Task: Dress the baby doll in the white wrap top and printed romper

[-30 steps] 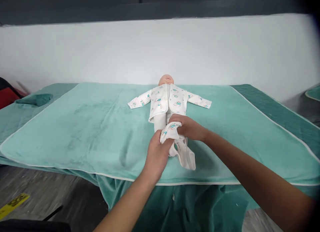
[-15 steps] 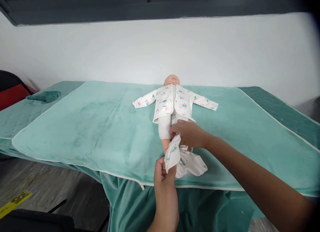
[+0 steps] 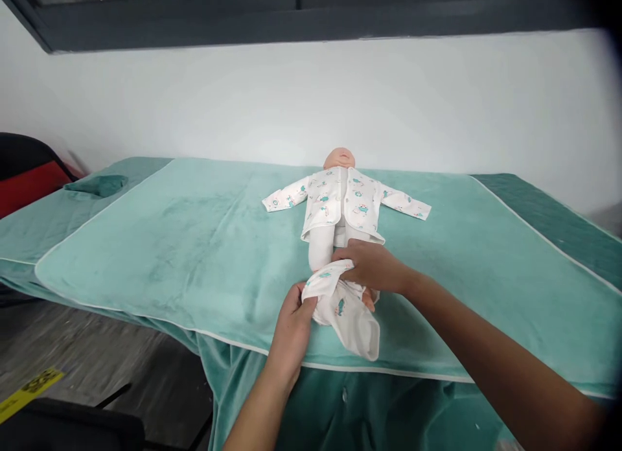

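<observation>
A baby doll (image 3: 339,158) lies on its back, head toward the wall, wearing a white printed jacket (image 3: 321,201) with both sleeves spread out. White cloth covers its upper legs. Around its lower legs are white printed baby pants (image 3: 347,318), bunched up. My left hand (image 3: 294,318) pinches the left edge of the pants' opening, over the doll's foot on that side, which is hidden by the cloth. My right hand (image 3: 372,264) is closed on the upper edge of the pants, close to the other leg. One bare foot (image 3: 370,300) shows below it.
The doll rests on a light green plush mat (image 3: 160,243) with white piping, over a darker green cover (image 3: 534,198). A small green pillow (image 3: 97,185) sits at the far left beside a red and black chair (image 3: 29,175). A white wall (image 3: 218,101) rises behind.
My left hand has moved up and left, drawing the pants' opening over the doll's left-side foot, which was bare before. The loose pants leg now hangs downward. My right hand has hardly moved.
</observation>
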Action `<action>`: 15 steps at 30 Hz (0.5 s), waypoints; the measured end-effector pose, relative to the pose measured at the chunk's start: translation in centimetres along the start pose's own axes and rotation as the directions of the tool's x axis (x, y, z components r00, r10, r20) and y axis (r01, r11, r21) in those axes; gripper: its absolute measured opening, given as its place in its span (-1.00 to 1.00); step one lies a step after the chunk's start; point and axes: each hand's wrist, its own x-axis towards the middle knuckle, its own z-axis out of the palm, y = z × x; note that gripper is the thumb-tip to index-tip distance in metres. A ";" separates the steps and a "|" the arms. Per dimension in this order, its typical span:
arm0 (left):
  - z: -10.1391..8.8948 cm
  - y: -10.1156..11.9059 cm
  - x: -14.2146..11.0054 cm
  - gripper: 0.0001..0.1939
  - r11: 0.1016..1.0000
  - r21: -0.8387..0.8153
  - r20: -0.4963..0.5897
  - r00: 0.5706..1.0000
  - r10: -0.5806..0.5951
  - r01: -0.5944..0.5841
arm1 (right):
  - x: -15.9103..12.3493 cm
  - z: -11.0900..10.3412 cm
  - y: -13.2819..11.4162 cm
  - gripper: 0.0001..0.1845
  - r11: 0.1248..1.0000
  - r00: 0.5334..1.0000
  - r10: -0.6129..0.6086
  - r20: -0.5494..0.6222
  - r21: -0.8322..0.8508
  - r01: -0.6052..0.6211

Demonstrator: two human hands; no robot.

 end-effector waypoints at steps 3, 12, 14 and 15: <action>-0.3 -0.3 0.7 -0.70 0.998 -0.009 0.034 0.998 0.060 -0.060 | 0.0 0.0 0.5 -0.86 0.994 1.000 -0.014 -0.008 0.108 0.015; -1.3 0.3 5.8 -0.78 0.896 0.286 0.060 0.940 0.337 -0.339 | -0.1 -1.2 0.8 -0.74 0.892 0.989 -0.103 0.102 0.449 0.047; -1.3 0.4 7.0 -0.82 0.851 0.348 0.065 0.915 0.397 -0.394 | -0.1 -1.5 0.7 -0.73 0.872 0.981 -0.116 0.157 0.489 0.025; -1.3 0.4 7.6 -0.83 0.828 0.375 0.065 0.903 0.424 -0.416 | 0.0 -1.6 0.6 -0.72 0.876 0.979 -0.111 0.173 0.482 0.014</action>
